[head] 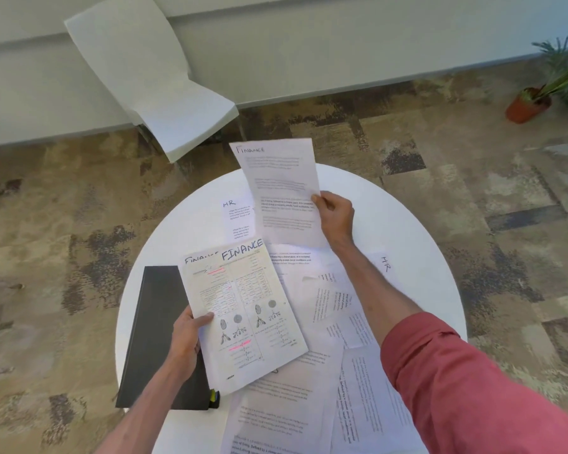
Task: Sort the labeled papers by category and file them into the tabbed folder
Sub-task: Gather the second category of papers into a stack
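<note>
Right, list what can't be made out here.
Head view only:
- Tabs of the folder: hidden; it lies closed, and sheets in the left hand overlap it.
- Most loose papers' labels: covered by other sheets or the right arm.
- Printed text: too small, blurred.
- Nearest papers: cut off by bottom edge.

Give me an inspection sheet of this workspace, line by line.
Surface: round white table, mostly covered by papers.
Job's things: two FINANCE sheets in the left hand; one FINANCE sheet in the right hand; one HR sheet lying far, another at the right; black folder at the left, apparently closed.
Clutter: loose printed papers overlapping near the person.
Grippers: left hand pinches its sheets' edge; right hand pinches its sheet, raised.
Cables: nothing seen.
Surroundings: white chair, potted plant, patterned carpet.
</note>
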`<act>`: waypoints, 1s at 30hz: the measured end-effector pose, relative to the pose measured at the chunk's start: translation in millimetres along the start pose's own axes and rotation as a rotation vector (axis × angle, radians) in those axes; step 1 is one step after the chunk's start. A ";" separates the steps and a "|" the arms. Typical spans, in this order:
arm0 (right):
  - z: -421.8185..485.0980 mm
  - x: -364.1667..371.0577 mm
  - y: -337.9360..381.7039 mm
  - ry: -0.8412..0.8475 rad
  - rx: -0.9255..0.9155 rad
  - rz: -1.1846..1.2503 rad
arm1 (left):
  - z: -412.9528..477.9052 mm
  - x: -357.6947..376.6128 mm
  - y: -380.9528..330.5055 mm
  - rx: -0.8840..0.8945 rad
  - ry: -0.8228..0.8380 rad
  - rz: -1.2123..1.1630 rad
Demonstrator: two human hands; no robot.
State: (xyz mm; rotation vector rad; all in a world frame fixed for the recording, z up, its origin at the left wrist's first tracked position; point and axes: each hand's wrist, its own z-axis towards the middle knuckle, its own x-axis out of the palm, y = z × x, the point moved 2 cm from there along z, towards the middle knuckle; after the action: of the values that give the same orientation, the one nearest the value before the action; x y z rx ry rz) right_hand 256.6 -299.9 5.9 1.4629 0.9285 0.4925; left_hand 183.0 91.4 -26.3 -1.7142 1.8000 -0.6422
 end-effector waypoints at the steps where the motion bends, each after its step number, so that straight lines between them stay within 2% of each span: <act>1: 1.1 -2.0 9.9 -0.010 -0.025 0.034 | -1.5 0.6 -0.9 0.002 -0.002 -0.005; 7: -24.6 -35.1 75.5 -0.017 -0.118 0.264 | -27.7 9.2 -6.6 0.044 0.042 -0.042; 11: -59.0 -64.5 87.0 0.026 -0.108 0.332 | -49.2 13.4 -3.0 0.059 0.054 -0.070; 17: -123.6 -91.7 41.3 0.123 0.065 0.308 | -78.2 15.8 11.6 0.122 0.100 -0.077; 22: -185.8 -96.1 0.5 0.214 0.176 0.135 | -100.7 16.7 25.8 0.164 0.148 -0.080; 30: -243.7 -102.6 -46.6 0.235 0.315 0.069 | -131.8 34.3 54.7 0.162 0.168 -0.102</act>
State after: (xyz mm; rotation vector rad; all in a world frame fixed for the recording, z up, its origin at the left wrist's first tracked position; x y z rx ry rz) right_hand -3.4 -234.1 17.7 1.7513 1.1847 0.5981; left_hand 52.0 55.5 29.1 -1.6936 1.7267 -0.9737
